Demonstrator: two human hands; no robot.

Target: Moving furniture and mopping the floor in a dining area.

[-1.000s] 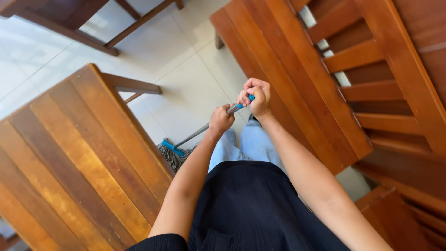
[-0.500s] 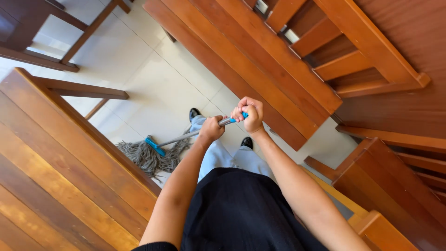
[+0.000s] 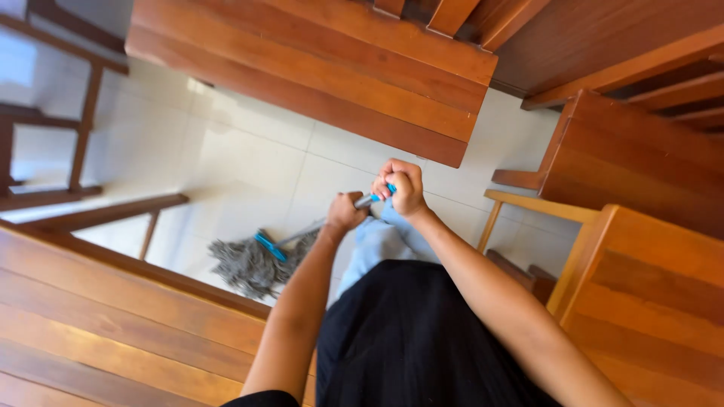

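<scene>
Both of my hands grip a mop handle [image 3: 309, 228], a thin grey pole with a blue end. My right hand [image 3: 402, 186] is closed around the blue top of the pole. My left hand [image 3: 346, 212] holds the pole just below it. The pole slants down to the left to a grey string mop head [image 3: 249, 264] with a blue clamp, lying on the white tiled floor [image 3: 249, 162] beside a wooden table edge.
A slatted wooden table [image 3: 113, 324] fills the lower left. A wooden bench [image 3: 317, 68] runs across the top. More wooden furniture [image 3: 648, 271] stands at the right, with a chair frame [image 3: 83, 120] at the far left.
The view has swung, so the furniture sits differently in frame. The mop head has shifted along the floor near the left table. Both hands keep their hold on the handle.
</scene>
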